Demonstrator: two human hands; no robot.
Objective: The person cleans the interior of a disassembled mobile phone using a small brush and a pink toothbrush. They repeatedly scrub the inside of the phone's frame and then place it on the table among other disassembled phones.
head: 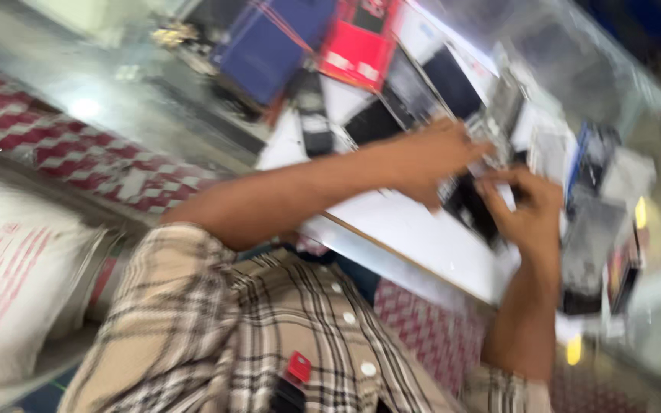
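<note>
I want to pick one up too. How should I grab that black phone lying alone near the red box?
Probably by its two long edges, coming from above. The black phone lies flat on the white counter, long and narrow, with bare counter beside it. The picture is blurry, so details are unclear.

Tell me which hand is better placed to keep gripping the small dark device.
Probably the right hand: its fingers curl around the dark device from the side, over the white counter. The left hand lies across its top. Motion blur hides the exact grip.
</note>
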